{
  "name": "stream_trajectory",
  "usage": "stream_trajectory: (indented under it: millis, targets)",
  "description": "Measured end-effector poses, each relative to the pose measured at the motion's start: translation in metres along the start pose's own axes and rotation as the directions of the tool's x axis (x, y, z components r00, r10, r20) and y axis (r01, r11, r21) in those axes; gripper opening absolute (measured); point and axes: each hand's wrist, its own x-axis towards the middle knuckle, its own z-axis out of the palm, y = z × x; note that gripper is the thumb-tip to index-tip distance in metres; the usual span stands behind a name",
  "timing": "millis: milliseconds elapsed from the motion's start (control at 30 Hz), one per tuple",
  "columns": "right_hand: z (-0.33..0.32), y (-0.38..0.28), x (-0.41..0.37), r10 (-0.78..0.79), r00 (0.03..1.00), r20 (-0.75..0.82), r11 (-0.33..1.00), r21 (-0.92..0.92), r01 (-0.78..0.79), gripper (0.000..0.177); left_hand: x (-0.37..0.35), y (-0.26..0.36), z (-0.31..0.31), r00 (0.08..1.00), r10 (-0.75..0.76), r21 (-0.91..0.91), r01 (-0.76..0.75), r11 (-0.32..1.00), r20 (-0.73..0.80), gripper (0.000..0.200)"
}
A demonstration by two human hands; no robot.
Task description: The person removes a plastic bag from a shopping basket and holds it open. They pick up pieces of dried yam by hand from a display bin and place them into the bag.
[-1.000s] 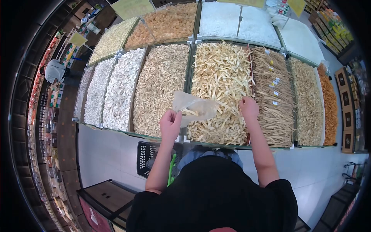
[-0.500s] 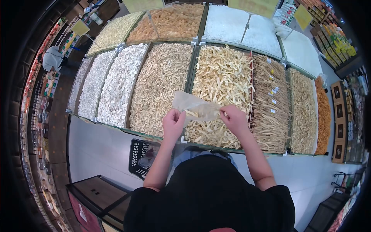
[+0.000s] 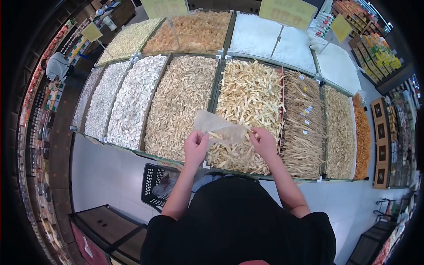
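A clear plastic bag (image 3: 221, 128) is stretched between my two hands, above the bin of pale yellow dried strips (image 3: 251, 88) and the edge of the bin of light brown dried slices (image 3: 181, 88). My left hand (image 3: 196, 145) is closed on the bag's left end. At its right end, my right hand (image 3: 263, 142) pinches the plastic between thumb and fingers. Through the film some pale strips show; whether any lie inside the bag I cannot tell.
Bundled thin brown roots (image 3: 304, 128) fill the bin on the right. White slices (image 3: 134, 101) lie in a bin on the left. Below the bins stands a black basket (image 3: 152, 181) holding plastic bags. A person (image 3: 57, 66) is at the far left shelves.
The view has shifted slightly, so the bins sit a little lower and further left. Both hands still hold the bag, which looks slightly more spread.
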Motion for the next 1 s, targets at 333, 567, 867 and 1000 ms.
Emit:
stream_trajectory:
  millis: [333,567,867,1000]
  targets:
    - [-0.019,0.108,0.035,0.075,0.974,-0.212,0.844,-0.507,-0.175,0.026,0.001,-0.006,-0.004,0.999,-0.033,-0.027,0.033,0.999,0.024,0.031]
    - [-0.001,0.115,0.055,0.083,0.985,-0.149,0.764,-0.625,-0.159,0.014,0.0,-0.007,-0.01,0.999,-0.039,-0.035,0.04,0.999,0.024,0.03]
    - [0.0,0.112,0.048,-0.05,0.977,-0.209,0.808,-0.583,-0.083,0.014,0.003,-0.014,-0.016,0.996,-0.044,-0.026,0.046,0.999,0.074,0.027]
    - [0.002,0.123,0.051,-0.064,0.983,-0.171,0.789,-0.612,-0.055,0.013,0.003,-0.011,-0.014,0.996,-0.068,-0.062,0.072,0.995,0.057,0.029]
